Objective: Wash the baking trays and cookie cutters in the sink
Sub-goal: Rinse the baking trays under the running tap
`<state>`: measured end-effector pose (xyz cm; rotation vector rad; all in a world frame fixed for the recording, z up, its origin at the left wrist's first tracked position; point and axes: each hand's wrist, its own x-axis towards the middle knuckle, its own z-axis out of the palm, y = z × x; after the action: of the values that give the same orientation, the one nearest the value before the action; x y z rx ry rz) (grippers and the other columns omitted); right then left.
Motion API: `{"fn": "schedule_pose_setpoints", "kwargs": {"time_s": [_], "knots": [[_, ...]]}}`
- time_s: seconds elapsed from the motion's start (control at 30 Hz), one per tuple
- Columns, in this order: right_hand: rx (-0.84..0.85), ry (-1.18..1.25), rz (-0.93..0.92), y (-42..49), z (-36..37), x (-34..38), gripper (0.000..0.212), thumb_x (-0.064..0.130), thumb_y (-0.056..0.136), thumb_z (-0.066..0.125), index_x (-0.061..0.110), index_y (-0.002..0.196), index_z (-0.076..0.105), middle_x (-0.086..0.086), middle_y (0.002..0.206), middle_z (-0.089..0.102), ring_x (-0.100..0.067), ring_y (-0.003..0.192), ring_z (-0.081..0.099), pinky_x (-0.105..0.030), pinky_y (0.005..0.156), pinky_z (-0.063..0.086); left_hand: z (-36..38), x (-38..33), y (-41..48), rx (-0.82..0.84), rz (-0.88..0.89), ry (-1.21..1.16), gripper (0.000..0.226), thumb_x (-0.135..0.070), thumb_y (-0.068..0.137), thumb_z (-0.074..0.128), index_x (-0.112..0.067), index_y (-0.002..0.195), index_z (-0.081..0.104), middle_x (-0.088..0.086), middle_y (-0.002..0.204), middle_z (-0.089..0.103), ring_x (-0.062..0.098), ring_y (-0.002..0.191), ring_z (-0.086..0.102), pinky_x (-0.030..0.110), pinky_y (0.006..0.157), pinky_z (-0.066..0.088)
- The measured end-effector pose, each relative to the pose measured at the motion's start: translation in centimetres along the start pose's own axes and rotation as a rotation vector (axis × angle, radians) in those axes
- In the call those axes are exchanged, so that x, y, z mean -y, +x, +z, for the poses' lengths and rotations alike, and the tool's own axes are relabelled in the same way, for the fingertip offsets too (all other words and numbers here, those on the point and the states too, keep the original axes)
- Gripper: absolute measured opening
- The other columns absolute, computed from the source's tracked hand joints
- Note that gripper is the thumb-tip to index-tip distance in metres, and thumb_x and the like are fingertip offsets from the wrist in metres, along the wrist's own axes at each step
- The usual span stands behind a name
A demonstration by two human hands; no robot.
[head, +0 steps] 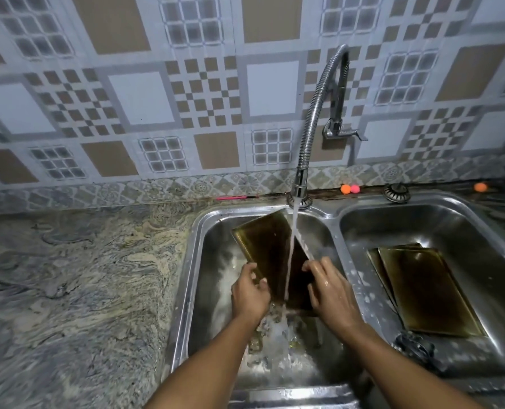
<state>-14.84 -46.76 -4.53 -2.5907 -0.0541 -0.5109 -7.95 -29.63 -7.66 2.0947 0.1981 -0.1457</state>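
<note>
Step in hand: rinsing. You held a dark golden-brown rectangular metal baking tray tilted on end in the left steel sink basin. Its far corner leaned toward the back rim. The water stream from the flexible chrome faucet ran down its face and splashed into foam below.

Your left hand gripped the tray's left edge, fingers curled behind it and thumb across the front. Your right hand held the right edge, its fingers bent over the rim, wet. Both were closed on the tray, neither loose.

Two more golden-brown trays lay stacked and slanted in the right basin, apart from your hands. No cookie cutters could be made out; the splash hid the left basin floor. The marbled stone surface lay to the left.

Next move, as a judgement: turn the tray so the stream reaches the rest, keeping both grips firm since wet metal is likely slippery, then set it aside with the others.
</note>
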Motion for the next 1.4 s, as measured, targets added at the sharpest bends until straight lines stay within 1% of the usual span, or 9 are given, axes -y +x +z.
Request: {"fn": "schedule_pose_setpoints", "kwargs": {"time_s": [0.23,0.37,0.5,0.67,0.83,1.0,1.17,1.27,1.4], "knots": [[-0.050,-0.031,-0.271,0.3,0.0,3.1,0.047,0.000,0.073,0.077,0.019,0.110,0.055,0.001,0.105,0.054,-0.018,0.091,0.057,-0.028,0.066,0.049,-0.3,-4.4,-0.1,0.106,-0.306,-0.723,0.056,-0.065,0.097,0.042,-0.019,0.124,0.061,0.013,0.112,0.072,0.031,0.098,0.073,0.035,0.064,0.061],[-0.065,-0.008,-0.302,0.3,0.4,4.5,0.042,0.005,0.077,0.079,0.019,0.109,0.056,0.003,0.104,0.055,-0.014,0.088,0.057,-0.022,0.067,0.046,-1.6,-5.3,-0.8,0.077,-0.334,-0.819,0.094,-0.096,0.064,0.051,-0.022,0.121,0.065,0.006,0.115,0.072,0.029,0.101,0.072,0.037,0.070,0.060],[-0.054,0.069,-0.282,0.4,0.8,5.2,0.037,0.008,0.081,0.073,0.019,0.113,0.056,0.004,0.107,0.055,-0.014,0.089,0.057,-0.022,0.072,0.047,-2.2,-5.5,-1.0,-0.001,-0.122,-0.558,0.046,-0.060,0.083,0.072,-0.014,0.091,0.070,0.000,0.078,0.072,0.019,0.077,0.068,0.030,0.069,0.053],[-0.013,0.318,0.016,0.9,1.6,4.6,0.012,0.032,0.093,0.062,0.028,0.105,0.061,0.014,0.103,0.056,-0.002,0.093,0.056,-0.030,0.080,0.052,-2.9,-4.7,-0.2,-0.052,-0.112,-0.493,0.018,-0.031,0.097,0.065,-0.016,0.099,0.075,-0.003,0.085,0.075,0.012,0.077,0.068,0.014,0.060,0.049],[0.119,0.311,0.210,1.9,1.3,3.2,0.026,0.035,0.096,0.060,0.028,0.121,0.066,0.010,0.125,0.058,-0.010,0.118,0.052,-0.039,0.104,0.045,-3.4,-3.2,0.5,0.097,-0.134,-0.516,0.046,-0.042,0.096,0.064,-0.015,0.134,0.061,0.003,0.130,0.067,0.021,0.115,0.066,0.031,0.098,0.052],[0.303,0.096,0.430,2.7,0.3,1.0,0.043,0.049,0.094,0.056,0.048,0.136,0.048,0.002,0.157,0.027,-0.028,0.146,0.025,-0.056,0.116,0.029,-4.3,-1.6,1.0,0.254,-0.282,-0.557,0.073,-0.066,0.078,0.068,-0.033,0.142,0.054,-0.007,0.144,0.055,0.017,0.133,0.050,0.051,0.116,0.038],[0.310,0.444,0.630,1.8,0.2,-0.6,0.032,0.034,0.094,0.065,0.039,0.125,0.059,0.001,0.139,0.057,-0.024,0.126,0.055,-0.044,0.106,0.045,-2.2,2.5,2.9,0.338,-0.420,-0.579,0.073,-0.074,0.062,0.073,-0.038,0.125,0.066,0.004,0.128,0.070,0.031,0.120,0.065,0.059,0.101,0.050],[0.350,0.455,0.709,0.8,0.7,-1.3,0.025,0.028,0.092,0.068,0.031,0.116,0.067,0.005,0.119,0.069,-0.020,0.112,0.064,-0.043,0.103,0.050,-1.7,2.1,2.4,0.282,-0.449,-0.525,0.034,-0.040,0.092,0.063,-0.026,0.123,0.068,0.011,0.111,0.076,0.032,0.102,0.072,0.058,0.088,0.058],[0.427,0.446,0.808,0.0,1.3,-2.6,0.011,0.030,0.088,0.072,0.023,0.097,0.070,0.003,0.103,0.072,-0.020,0.098,0.067,-0.043,0.097,0.053,-2.5,-0.4,0.5,0.275,-0.497,-0.421,0.020,-0.009,0.096,0.055,-0.007,0.111,0.067,0.022,0.097,0.074,0.036,0.086,0.073,0.054,0.068,0.062]]}}
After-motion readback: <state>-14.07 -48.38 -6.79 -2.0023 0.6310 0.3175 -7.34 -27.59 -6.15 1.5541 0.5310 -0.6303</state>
